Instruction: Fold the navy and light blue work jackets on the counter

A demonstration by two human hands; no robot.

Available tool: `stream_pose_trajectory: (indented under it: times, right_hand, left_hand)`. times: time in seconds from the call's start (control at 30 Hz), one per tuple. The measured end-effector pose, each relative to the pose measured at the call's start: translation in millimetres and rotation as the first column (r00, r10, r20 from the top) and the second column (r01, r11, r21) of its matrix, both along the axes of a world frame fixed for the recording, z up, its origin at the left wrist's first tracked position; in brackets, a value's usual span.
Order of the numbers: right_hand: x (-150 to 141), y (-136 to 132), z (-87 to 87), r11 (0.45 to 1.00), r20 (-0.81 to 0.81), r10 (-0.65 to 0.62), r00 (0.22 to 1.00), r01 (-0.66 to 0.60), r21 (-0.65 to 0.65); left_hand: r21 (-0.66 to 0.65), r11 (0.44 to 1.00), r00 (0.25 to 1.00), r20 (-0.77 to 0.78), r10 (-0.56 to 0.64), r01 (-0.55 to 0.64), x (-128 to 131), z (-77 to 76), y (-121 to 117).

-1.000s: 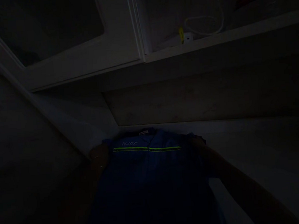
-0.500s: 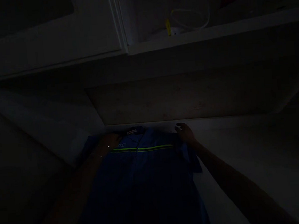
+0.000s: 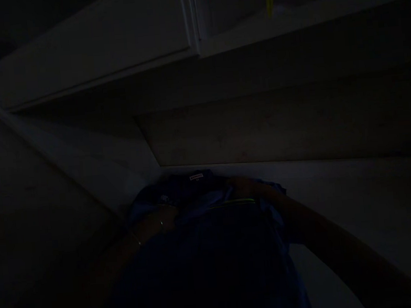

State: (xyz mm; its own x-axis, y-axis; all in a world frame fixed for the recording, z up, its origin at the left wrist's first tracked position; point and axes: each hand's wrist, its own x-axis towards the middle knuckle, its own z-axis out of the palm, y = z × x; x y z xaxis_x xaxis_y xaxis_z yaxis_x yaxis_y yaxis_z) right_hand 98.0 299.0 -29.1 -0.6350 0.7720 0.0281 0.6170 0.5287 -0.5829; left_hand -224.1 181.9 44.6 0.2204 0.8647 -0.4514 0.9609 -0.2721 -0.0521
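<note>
A dark blue short-sleeved shirt [image 3: 228, 248] with a bright yellow-green chest stripe lies spread on a pale surface, its collar and white label at the far end. My left hand [image 3: 165, 217] is closed on the front of the shirt, left of its middle; a ring and a bracelet glint there. Close to the collar, right of centre, my right hand [image 3: 242, 187] grips the fabric, with its fingertips partly lost in the dark. Between the two hands the cloth is bunched and folded.
The light is very dim. A white cabinet [image 3: 138, 40] overhangs the surface, its lower edge crossing above the hands. On its open shelf sits a small yellow item [image 3: 269, 1] beside a pale cord. Behind the shirt runs a back panel [image 3: 261, 132], and a side wall stands at left.
My right hand has moved in from beside the shirt's shoulder onto the cloth. My left hand has come down from the shoulder. The front has become bunched, hiding part of the stripe. The view has shifted.
</note>
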Motion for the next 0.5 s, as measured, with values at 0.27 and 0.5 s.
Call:
stream_pose_trajectory:
  times: [0.27,0.5]
  right_hand:
    - [-8.6,-19.5,55.6,0.925,0.054,-0.281,0.958,0.256,0.279]
    - [-45.0,-46.1,43.2,0.757,-0.1,-0.591,0.8,0.593,0.275]
  left_hand:
    - [0.243,0.954,0.983,0.0,0.183,-0.177,-29.9,70.5,46.5]
    - [0.815,0.579,0.989,-0.08,0.124,-0.007,-5.5,35.6,23.7]
